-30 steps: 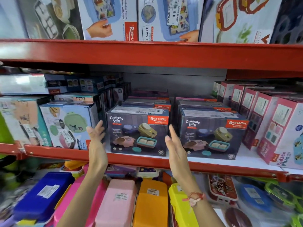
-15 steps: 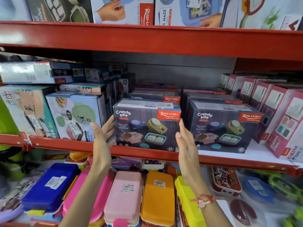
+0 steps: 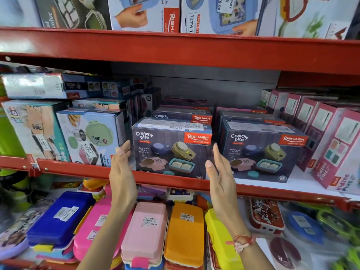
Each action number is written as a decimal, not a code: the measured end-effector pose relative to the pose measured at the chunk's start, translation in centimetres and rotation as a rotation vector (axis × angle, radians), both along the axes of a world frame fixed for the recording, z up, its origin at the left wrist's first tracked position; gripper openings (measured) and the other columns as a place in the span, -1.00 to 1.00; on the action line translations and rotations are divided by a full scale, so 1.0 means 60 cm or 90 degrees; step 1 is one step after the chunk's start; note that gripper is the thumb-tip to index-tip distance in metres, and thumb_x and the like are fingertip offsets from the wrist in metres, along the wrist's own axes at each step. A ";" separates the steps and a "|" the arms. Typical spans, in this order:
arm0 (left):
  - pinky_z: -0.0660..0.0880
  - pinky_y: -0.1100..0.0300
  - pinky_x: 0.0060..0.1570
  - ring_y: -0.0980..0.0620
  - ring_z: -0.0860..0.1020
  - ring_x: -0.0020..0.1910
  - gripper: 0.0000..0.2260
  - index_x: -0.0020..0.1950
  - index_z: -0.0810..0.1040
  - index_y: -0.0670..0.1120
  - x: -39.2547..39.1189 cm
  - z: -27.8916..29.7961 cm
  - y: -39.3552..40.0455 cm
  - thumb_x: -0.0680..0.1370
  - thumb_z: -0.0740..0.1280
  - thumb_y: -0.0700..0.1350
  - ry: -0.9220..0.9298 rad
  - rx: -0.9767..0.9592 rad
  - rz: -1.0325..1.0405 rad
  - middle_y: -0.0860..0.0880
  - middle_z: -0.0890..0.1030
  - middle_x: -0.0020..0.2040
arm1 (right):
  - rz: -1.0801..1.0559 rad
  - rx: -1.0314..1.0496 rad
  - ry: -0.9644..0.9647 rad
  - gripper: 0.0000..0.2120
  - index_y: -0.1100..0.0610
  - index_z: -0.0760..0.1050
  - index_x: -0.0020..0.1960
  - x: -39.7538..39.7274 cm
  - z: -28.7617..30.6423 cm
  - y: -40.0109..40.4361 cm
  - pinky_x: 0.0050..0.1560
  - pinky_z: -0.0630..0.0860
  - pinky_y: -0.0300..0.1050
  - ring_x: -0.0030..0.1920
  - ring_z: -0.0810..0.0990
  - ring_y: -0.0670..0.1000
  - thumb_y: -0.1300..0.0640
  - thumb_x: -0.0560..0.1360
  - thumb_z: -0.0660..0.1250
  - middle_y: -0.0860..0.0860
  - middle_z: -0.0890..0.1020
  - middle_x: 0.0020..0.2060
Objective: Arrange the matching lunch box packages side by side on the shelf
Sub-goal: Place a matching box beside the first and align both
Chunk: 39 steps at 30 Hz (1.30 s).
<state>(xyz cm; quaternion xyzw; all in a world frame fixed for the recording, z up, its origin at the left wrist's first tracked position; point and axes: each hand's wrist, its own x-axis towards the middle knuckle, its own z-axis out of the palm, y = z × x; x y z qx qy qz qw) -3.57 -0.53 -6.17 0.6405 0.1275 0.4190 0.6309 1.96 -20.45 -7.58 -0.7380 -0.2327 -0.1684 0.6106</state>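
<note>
Since half second ago, our hands stay at same box, left fingers now little more away from its side. Left hand (image 3: 121,172) raised, palm turned inward, fingers straight and spread open, just beside left edge of left Crunchy Bite box (image 3: 171,151); contact we cannot tell. Right hand (image 3: 220,178) upright, open flat, in front of gap before right Crunchy Bite box (image 3: 263,152), holding nothing. Both boxes stand side by side at front of red shelf (image 3: 78,172). Red thread bracelet (image 3: 242,242) on right wrist.
</note>
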 end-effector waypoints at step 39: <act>0.40 0.65 -0.13 0.25 0.47 0.18 -0.27 0.47 0.33 -0.04 0.063 0.016 -0.310 0.45 -0.18 0.28 0.069 -0.043 -0.385 0.00 0.46 0.40 | -0.125 0.230 0.142 -0.29 -0.09 0.44 0.39 0.068 0.011 -0.324 0.28 0.41 -0.04 0.20 0.49 -0.31 -0.44 0.46 -0.09 -0.29 0.56 0.14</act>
